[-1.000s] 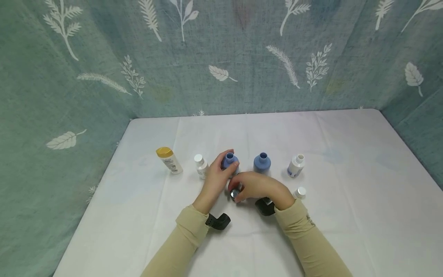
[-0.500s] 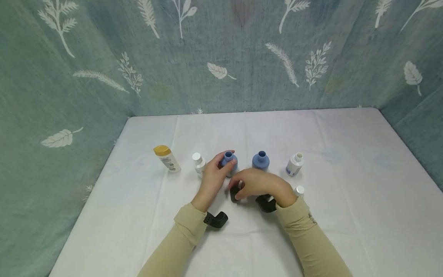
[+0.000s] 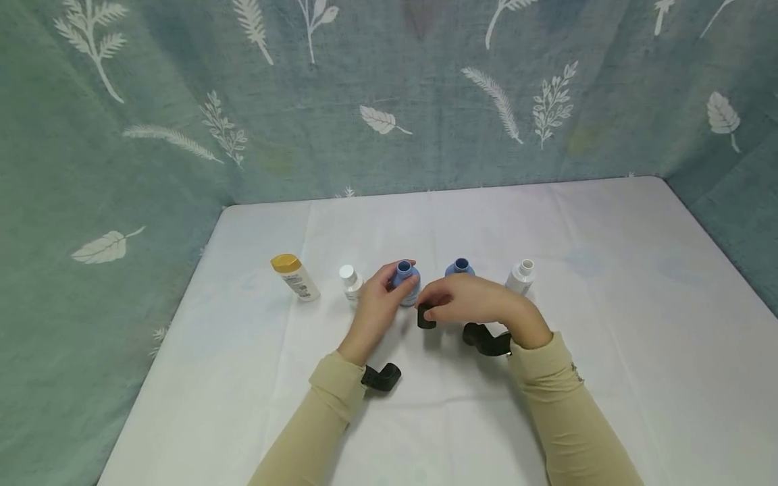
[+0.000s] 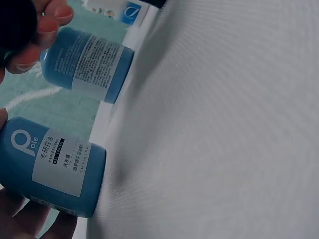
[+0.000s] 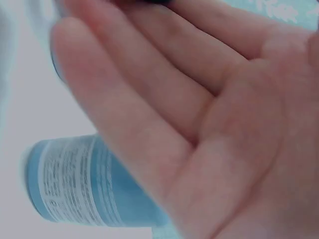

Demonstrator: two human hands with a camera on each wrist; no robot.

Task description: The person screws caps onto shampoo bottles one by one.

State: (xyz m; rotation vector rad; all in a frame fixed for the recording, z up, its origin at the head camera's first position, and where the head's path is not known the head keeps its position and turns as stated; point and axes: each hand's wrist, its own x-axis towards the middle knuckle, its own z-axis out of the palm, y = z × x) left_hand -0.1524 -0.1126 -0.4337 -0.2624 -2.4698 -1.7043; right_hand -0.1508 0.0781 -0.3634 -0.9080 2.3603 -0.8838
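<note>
My left hand (image 3: 377,304) grips a blue bottle (image 3: 407,290), its neck uncapped and pointing up. Printed "Pote", the label of that same blue bottle (image 4: 60,162) faces the left wrist camera, with fingertips below it. Between the fingers of my right hand (image 3: 477,302) is a black cap (image 3: 426,317), pinched just below and to the right of the held bottle. A second uncapped blue bottle (image 3: 460,267) stands behind my right hand, its lower part hidden; in the right wrist view a blue bottle (image 5: 75,181) appears past the fingers.
Left of the held bottle are a white-capped white bottle (image 3: 350,283) and a white bottle with a yellow cap (image 3: 295,277). Farther right stands an uncapped white bottle (image 3: 521,277), partly behind my right hand. A white cloth (image 3: 638,304) covers the table.
The cap turned from silver end to black side, and my right hand lifted it up and rightward toward the held bottle's height. The left hand kept its grip. A small white cap became hidden.
</note>
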